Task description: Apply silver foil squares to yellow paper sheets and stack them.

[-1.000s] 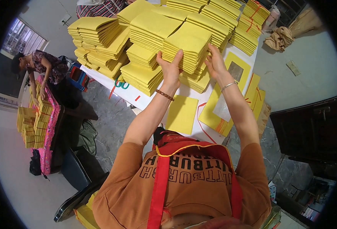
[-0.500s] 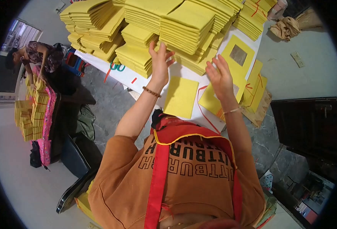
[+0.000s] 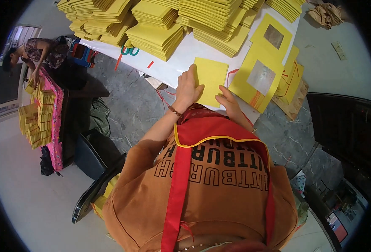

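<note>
A: Where is the sheet (image 3: 212, 75)?
B: Flat at the near edge of the worktop (image 3: 168, 69). It is yellow and rectangular; whether it is one layer or several, I cannot tell.

A: State of the left hand (image 3: 188, 89)?
B: At the sheet's left edge, fingers extended, thumb apart from them. Whether it pinches the edge, I cannot tell.

A: And the right hand (image 3: 231, 105)?
B: At the sheet's near right corner, thumb and finger apart. Any grip there I cannot tell either.

A: Other items on the worktop?
B: Yellow stacks (image 3: 156, 40) crowd the far side. A yellow panel (image 3: 264, 53) with two windows lies along the right edge. Green loops (image 3: 130, 51) sit at the left part of the near edge, by the stacks. A red strip (image 3: 151, 64) lies between the loops and the sheet.

A: Beyond it?
B: Past the right edge, bundles (image 3: 291, 84) tied in red. Far left, a co-worker (image 3: 47, 52) bends over yellow piles (image 3: 47, 109) on a pink cloth (image 3: 57, 126).
</note>
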`<state>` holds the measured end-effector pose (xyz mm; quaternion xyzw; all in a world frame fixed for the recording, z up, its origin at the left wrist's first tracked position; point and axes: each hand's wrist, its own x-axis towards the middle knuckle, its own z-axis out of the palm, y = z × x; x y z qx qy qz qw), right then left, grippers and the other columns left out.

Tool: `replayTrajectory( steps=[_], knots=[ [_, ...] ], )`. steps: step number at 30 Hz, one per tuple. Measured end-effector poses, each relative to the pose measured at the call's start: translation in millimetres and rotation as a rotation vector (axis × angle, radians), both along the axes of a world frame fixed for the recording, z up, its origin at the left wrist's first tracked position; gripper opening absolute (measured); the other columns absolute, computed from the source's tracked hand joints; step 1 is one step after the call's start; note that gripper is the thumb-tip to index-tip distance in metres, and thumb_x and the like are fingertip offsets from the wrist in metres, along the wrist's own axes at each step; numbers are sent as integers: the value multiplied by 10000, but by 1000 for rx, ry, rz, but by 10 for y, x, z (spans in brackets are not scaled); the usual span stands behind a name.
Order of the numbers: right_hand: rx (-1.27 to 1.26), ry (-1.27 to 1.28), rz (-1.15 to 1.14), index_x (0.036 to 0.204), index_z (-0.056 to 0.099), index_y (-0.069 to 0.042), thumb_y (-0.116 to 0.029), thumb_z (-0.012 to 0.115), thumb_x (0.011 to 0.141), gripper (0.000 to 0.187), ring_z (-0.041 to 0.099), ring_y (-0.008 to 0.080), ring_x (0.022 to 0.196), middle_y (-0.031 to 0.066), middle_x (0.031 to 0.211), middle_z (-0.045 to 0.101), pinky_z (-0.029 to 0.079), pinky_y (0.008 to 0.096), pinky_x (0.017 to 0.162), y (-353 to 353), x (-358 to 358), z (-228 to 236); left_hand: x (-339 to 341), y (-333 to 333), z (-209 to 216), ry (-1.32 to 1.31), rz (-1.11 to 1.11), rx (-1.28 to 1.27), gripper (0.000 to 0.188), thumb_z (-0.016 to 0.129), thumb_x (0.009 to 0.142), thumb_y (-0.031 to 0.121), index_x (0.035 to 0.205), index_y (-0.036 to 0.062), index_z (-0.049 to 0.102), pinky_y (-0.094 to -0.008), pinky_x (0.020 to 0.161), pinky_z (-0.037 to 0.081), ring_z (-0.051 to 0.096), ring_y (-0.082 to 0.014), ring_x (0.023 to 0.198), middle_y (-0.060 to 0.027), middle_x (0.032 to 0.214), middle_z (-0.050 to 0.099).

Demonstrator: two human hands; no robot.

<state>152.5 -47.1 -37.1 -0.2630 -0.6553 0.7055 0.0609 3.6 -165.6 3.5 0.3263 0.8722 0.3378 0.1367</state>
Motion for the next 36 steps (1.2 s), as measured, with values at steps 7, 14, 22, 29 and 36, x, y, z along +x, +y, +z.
replayTrajectory(
  steps=[7, 14, 22, 29, 36],
  knots=[
    [-28, 24, 61, 1172, 503, 63, -182, 541, 858, 400, 435, 192, 1034, 149, 1143, 474, 353, 281, 879, 21, 6, 104, -184, 123, -392, -735, 240, 365, 501, 630, 812, 168, 1217, -36, 417, -337, 728, 491, 583, -220, 859, -163, 991, 585],
    [-259, -71, -170, 1391, 180, 3, -186, 587, 843, 709, 476, 219, 1041, 248, 1280, 390, 400, 285, 842, -61, -75, 354, -247, 77, -394, -1255, 629, 884, 267, 426, 930, 102, 1166, -24, 436, -397, 874, 461, 562, -237, 1004, -132, 1116, 560],
    [-281, -12, -43, 1380, 220, 8, -207, 593, 837, 693, 484, 248, 1081, 224, 1298, 386, 422, 311, 873, -49, -325, 374, -206, 242, -547, -1178, 622, 1025, 249, 394, 926, 77, 1149, -1, 475, -434, 854, 471, 572, -283, 988, -134, 1106, 563],
    [-475, -44, -91, 1325, 311, 58, -130, 511, 891, 514, 534, 196, 1016, 105, 1138, 490, 434, 295, 872, 10, -343, 169, -349, 45, -402, -1223, 538, 737, 236, 488, 881, 100, 1091, -9, 487, -352, 598, 539, 624, -244, 774, -130, 946, 601],
    [-574, -59, -135, 1309, 330, 57, -135, 510, 898, 488, 536, 216, 1009, 120, 1132, 481, 441, 304, 876, 23, -268, 228, -641, -129, -554, -267, 510, 331, 434, 603, 761, 113, 1146, 32, 421, -361, 625, 476, 595, -258, 709, -143, 808, 579]
  ],
)
